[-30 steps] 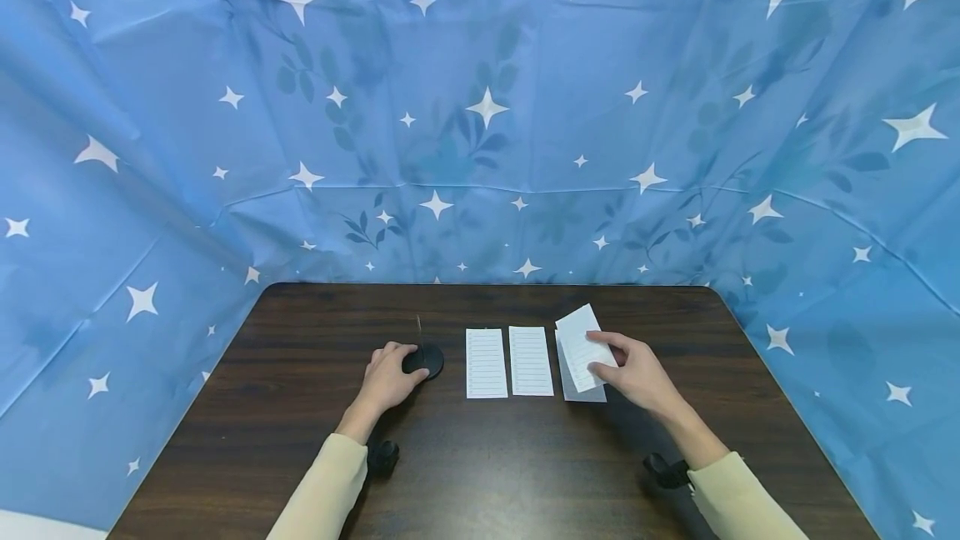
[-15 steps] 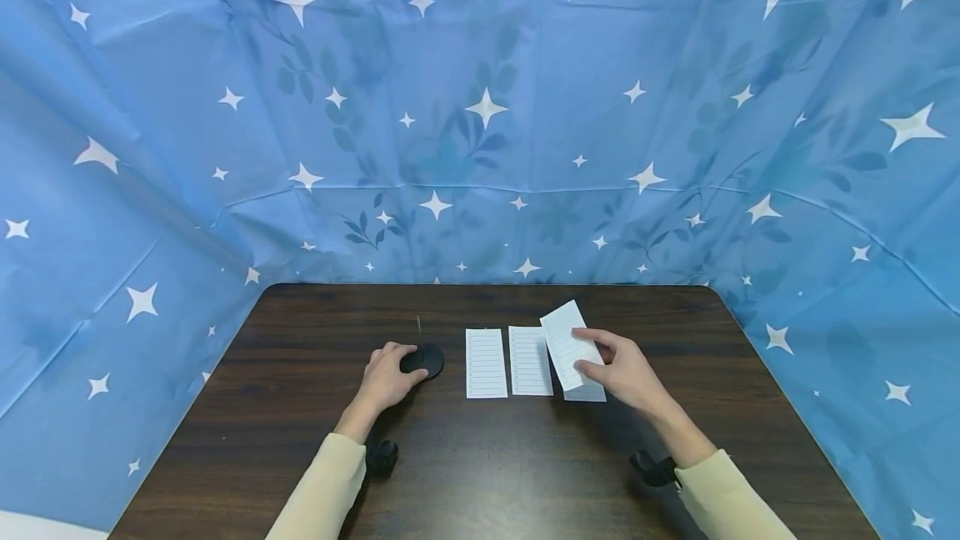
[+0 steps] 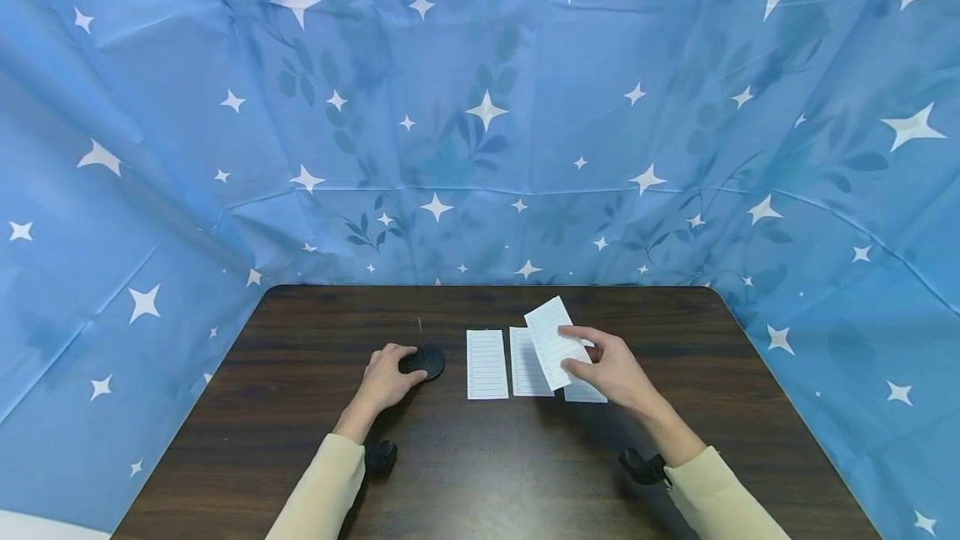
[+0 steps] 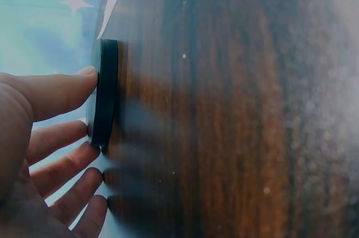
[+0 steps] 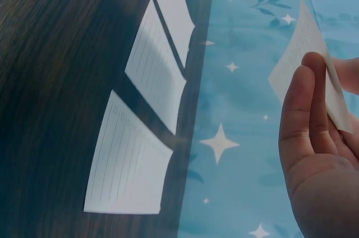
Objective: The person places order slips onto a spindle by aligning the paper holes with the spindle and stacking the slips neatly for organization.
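Note:
My left hand (image 3: 387,375) holds the edge of the round black base of a receipt spike (image 3: 432,363), whose thin wire stands upright from the tabletop. The left wrist view shows the thumb on top of the black base (image 4: 107,97) and fingers at its side. A white lined paper slip (image 3: 551,338) is pinched between thumb and fingers of my right hand (image 3: 611,365), raised above the table and tilted. Below it, the middle slip (image 3: 527,373) and the right slip (image 3: 585,392) lie partly covered in the head view. The left slip (image 3: 487,365) lies flat in full view.
The three lying slips form a row to the right of the spike on a dark wood table (image 3: 480,448). A blue curtain with white stars (image 3: 480,148) hangs behind the table's far edge. Black wrist bands (image 3: 381,457) sit by both sleeves.
My right hand has moved left with the raised slip, from over the right slip to over the gap beside the middle one. My left hand stays at the spike's base.

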Action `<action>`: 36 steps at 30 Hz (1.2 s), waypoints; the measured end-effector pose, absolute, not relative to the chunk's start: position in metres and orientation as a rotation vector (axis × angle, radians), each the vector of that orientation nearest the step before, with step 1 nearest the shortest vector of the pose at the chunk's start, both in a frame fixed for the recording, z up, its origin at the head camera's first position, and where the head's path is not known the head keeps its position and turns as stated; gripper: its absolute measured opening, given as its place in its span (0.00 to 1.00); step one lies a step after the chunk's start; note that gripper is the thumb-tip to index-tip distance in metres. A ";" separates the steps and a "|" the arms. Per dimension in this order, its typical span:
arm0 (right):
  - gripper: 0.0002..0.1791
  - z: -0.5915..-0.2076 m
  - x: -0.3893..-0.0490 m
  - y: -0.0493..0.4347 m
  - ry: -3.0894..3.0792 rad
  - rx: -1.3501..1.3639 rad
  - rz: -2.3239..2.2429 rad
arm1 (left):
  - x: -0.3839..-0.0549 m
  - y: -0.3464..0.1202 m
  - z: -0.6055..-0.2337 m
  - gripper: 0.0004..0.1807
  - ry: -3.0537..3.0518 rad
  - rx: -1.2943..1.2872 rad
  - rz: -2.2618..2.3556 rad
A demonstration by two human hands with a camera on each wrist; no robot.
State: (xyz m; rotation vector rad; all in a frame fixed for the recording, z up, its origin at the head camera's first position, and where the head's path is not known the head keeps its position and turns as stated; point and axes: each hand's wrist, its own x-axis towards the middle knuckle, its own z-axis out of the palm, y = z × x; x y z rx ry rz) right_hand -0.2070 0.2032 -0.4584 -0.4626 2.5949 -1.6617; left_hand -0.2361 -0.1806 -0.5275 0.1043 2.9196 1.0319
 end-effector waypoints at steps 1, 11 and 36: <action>0.28 -0.457 -0.206 0.201 2.585 -0.461 -1.666 | -0.236 -0.181 -0.527 0.29 2.916 0.102 1.035; 0.29 -0.451 -0.208 0.186 2.511 -0.481 -1.729 | -0.235 -0.183 -0.524 0.28 2.904 0.088 1.062; 0.30 -0.442 -0.215 0.154 2.384 -0.508 -1.803 | -0.237 -0.182 -0.527 0.27 2.906 0.095 1.051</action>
